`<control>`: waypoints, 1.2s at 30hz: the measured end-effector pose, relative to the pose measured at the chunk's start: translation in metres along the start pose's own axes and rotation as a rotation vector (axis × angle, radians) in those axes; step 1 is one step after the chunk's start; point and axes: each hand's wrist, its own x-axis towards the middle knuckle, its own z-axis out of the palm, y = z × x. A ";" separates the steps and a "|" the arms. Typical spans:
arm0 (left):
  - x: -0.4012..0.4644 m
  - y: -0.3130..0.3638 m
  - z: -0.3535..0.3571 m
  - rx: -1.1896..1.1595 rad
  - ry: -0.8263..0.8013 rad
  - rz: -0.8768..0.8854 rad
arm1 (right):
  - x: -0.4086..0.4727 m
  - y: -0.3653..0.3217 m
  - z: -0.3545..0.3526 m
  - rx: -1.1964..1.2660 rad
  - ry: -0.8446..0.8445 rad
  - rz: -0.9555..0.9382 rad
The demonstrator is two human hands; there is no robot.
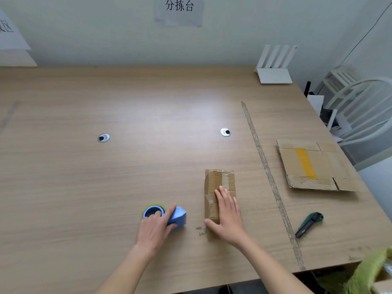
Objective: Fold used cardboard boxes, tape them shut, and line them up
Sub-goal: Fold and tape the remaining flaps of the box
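Taping step: right hand (228,213) lies flat, pressing the small cardboard box (219,187); left hand (156,227) grips the blue tape dispenser (177,217), which likely goes to the seam next.

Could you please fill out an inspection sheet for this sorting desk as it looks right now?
Surface: wooden table, two round grommets, a worn tape strip running front to back on the right.
Job's things: small folded box, taped along its top; blue tape dispenser to its left; flattened cardboard with a yellow tape stripe, right of the strip.
Clutter: green and black utility knife; white router at the far edge.
Hands: left hand grips the dispenser; right hand presses flat on the box.
Cables: one thin cable across the right wall.
Surroundings: paper signs on the wall, white chair at right.
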 end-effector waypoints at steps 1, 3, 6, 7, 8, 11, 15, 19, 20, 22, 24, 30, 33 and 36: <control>-0.002 -0.001 0.004 -0.001 -0.006 -0.002 | -0.002 0.005 0.001 -0.040 0.009 -0.021; -0.005 -0.002 0.009 -0.005 0.001 0.003 | -0.005 0.011 0.006 -0.114 0.046 -0.036; -0.008 -0.005 0.013 0.002 0.019 0.005 | -0.005 0.008 0.010 -0.140 0.070 -0.023; -0.007 -0.006 0.014 0.009 0.015 0.012 | -0.004 0.007 0.009 -0.141 0.070 -0.024; -0.007 -0.006 0.016 0.025 0.023 0.026 | -0.004 0.007 0.008 -0.150 0.077 -0.032; -0.007 0.000 0.011 0.073 0.116 0.079 | -0.004 0.009 0.000 -0.126 -0.006 -0.069; 0.002 0.027 -0.010 0.008 0.335 0.132 | -0.005 0.019 -0.017 0.097 -0.074 -0.173; 0.020 0.063 -0.015 -0.049 0.344 0.343 | -0.009 0.046 -0.030 0.150 -0.009 -0.274; 0.024 0.072 -0.012 -0.061 0.309 0.385 | -0.010 0.053 -0.031 0.150 -0.011 -0.281; 0.030 0.085 -0.004 -0.094 0.229 0.435 | -0.010 0.064 -0.031 0.149 -0.034 -0.289; 0.033 0.094 0.006 -0.111 0.174 0.444 | -0.009 0.071 -0.029 0.111 -0.048 -0.314; 0.033 0.097 0.025 -0.153 0.214 0.439 | -0.010 0.077 -0.014 0.021 0.050 -0.354; 0.035 0.099 0.025 -0.191 0.195 0.415 | -0.006 0.085 -0.010 0.002 0.037 -0.380; 0.036 0.098 0.020 -0.203 0.141 0.422 | -0.004 0.091 -0.013 -0.039 -0.028 -0.434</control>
